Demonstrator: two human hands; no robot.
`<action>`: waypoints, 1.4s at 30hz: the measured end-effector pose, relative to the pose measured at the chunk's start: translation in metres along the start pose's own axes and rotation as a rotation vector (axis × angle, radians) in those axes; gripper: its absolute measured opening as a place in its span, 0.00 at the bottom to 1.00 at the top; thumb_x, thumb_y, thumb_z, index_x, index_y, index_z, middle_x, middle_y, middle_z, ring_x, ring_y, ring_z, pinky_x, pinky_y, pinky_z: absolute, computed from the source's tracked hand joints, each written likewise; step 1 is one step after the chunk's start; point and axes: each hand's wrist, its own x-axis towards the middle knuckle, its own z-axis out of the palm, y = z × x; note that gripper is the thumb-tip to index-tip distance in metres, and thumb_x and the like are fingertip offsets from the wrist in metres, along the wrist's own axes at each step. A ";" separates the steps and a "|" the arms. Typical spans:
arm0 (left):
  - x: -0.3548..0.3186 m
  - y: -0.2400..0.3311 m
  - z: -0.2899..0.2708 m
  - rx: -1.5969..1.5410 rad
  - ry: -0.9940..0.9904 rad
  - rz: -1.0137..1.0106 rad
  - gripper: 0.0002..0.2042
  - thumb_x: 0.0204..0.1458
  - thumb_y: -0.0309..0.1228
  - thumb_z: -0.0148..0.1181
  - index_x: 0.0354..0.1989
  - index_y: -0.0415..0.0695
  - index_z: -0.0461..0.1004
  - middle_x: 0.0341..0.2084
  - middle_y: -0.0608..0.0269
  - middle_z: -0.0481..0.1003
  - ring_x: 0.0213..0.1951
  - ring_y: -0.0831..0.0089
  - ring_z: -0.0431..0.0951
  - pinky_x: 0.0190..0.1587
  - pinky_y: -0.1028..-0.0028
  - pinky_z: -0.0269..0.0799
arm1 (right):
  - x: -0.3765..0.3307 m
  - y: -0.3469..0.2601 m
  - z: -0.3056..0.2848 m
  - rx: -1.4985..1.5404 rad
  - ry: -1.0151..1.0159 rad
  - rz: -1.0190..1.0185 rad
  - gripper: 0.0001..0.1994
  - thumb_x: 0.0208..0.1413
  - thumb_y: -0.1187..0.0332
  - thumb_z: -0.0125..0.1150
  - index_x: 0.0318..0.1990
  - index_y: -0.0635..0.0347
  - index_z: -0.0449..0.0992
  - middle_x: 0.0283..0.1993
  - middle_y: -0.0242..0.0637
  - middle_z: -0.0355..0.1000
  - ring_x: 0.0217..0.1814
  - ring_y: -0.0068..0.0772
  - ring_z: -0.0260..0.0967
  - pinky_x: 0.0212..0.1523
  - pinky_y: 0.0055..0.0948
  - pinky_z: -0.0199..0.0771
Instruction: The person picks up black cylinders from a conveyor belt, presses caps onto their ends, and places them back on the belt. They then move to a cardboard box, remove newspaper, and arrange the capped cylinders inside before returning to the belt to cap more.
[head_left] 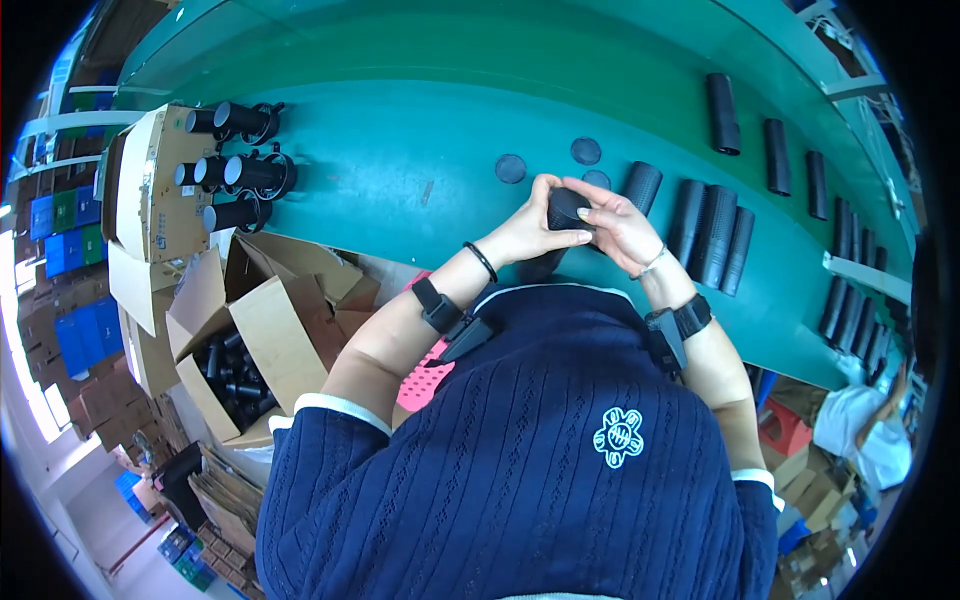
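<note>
Both my hands hold a black cylindrical piece with a round, textured end face (568,208), just above the green table near my chest. My left hand (528,230) grips its left side, thumb below and fingers over the top. My right hand (630,236) presses its thumb on the round face, fingers along the upper edge. A dark tube-like part (540,265) shows below my left hand; whether it belongs to the held piece I cannot tell. Beyond lie flat black discs (510,168). A black textured tube (641,187) lies right of them, beside several more tubes (715,235).
Black cylinders with ring-shaped bases (255,174) stand at the table's far left by a cardboard box (180,185). An open carton of black parts (238,375) sits lower left, near a pink perforated seat (425,385). More tubes (722,113) line the right; another person (865,435) is there.
</note>
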 end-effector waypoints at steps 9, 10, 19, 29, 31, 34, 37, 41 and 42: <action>-0.001 0.009 -0.023 0.230 -0.242 -0.069 0.31 0.41 0.46 0.72 0.45 0.34 0.68 0.35 0.54 0.72 0.39 0.69 0.72 0.40 0.72 0.68 | 0.004 -0.011 -0.014 -0.564 -0.140 0.053 0.23 0.54 0.76 0.60 0.58 0.67 0.68 0.50 0.38 0.72 0.49 0.23 0.71 0.52 0.22 0.70; -0.001 0.008 -0.024 0.261 -0.252 -0.068 0.31 0.41 0.46 0.71 0.45 0.34 0.68 0.35 0.54 0.72 0.39 0.68 0.73 0.41 0.71 0.68 | 0.006 -0.009 -0.016 -0.564 -0.144 0.057 0.23 0.54 0.76 0.60 0.58 0.67 0.68 0.50 0.38 0.72 0.49 0.23 0.71 0.52 0.22 0.70; -0.011 0.003 -0.022 0.468 -0.327 -0.122 0.34 0.37 0.48 0.70 0.44 0.31 0.68 0.40 0.42 0.73 0.45 0.53 0.75 0.47 0.64 0.70 | 0.009 0.002 -0.010 -0.702 -0.169 0.086 0.23 0.46 0.76 0.64 0.53 0.70 0.70 0.46 0.42 0.73 0.47 0.26 0.72 0.49 0.26 0.74; -0.024 -0.012 -0.015 0.517 -0.379 -0.143 0.33 0.38 0.47 0.70 0.46 0.34 0.66 0.38 0.44 0.73 0.43 0.54 0.75 0.46 0.65 0.69 | 0.003 0.020 -0.006 -1.264 -0.141 -0.259 0.17 0.41 0.79 0.49 0.42 0.62 0.75 0.29 0.46 0.73 0.30 0.40 0.73 0.37 0.30 0.74; -0.025 -0.012 -0.019 0.503 -0.407 -0.122 0.33 0.38 0.47 0.71 0.47 0.34 0.66 0.39 0.45 0.73 0.43 0.54 0.75 0.46 0.65 0.69 | 0.001 0.009 0.006 -1.220 -0.164 -0.087 0.17 0.42 0.79 0.50 0.42 0.63 0.75 0.30 0.45 0.74 0.32 0.38 0.73 0.39 0.29 0.73; -0.032 -0.012 -0.033 0.396 -0.324 -0.162 0.37 0.37 0.46 0.73 0.49 0.35 0.62 0.41 0.45 0.71 0.44 0.56 0.74 0.47 0.66 0.69 | 0.022 0.031 -0.027 -0.927 -0.063 -0.217 0.16 0.43 0.78 0.51 0.43 0.63 0.75 0.34 0.44 0.75 0.35 0.39 0.73 0.41 0.28 0.73; -0.039 -0.007 -0.049 0.393 -0.200 -0.167 0.38 0.36 0.46 0.74 0.50 0.35 0.62 0.41 0.46 0.71 0.45 0.59 0.73 0.48 0.67 0.68 | 0.054 0.020 -0.052 -1.283 0.172 -0.378 0.19 0.46 0.81 0.45 0.46 0.64 0.75 0.39 0.34 0.73 0.42 0.24 0.70 0.44 0.22 0.69; -0.043 -0.003 -0.071 0.277 -0.031 -0.140 0.34 0.36 0.41 0.76 0.48 0.35 0.65 0.39 0.53 0.73 0.44 0.67 0.73 0.48 0.70 0.68 | 0.099 0.000 -0.063 -1.301 0.225 -0.045 0.17 0.47 0.78 0.52 0.47 0.61 0.75 0.41 0.40 0.71 0.44 0.35 0.71 0.43 0.28 0.71; -0.045 0.000 -0.075 0.265 0.040 -0.125 0.33 0.34 0.42 0.76 0.46 0.35 0.69 0.39 0.53 0.74 0.43 0.66 0.74 0.48 0.70 0.69 | 0.104 0.000 -0.057 -1.306 0.216 -0.045 0.17 0.47 0.78 0.52 0.47 0.61 0.75 0.41 0.40 0.71 0.44 0.35 0.71 0.43 0.28 0.71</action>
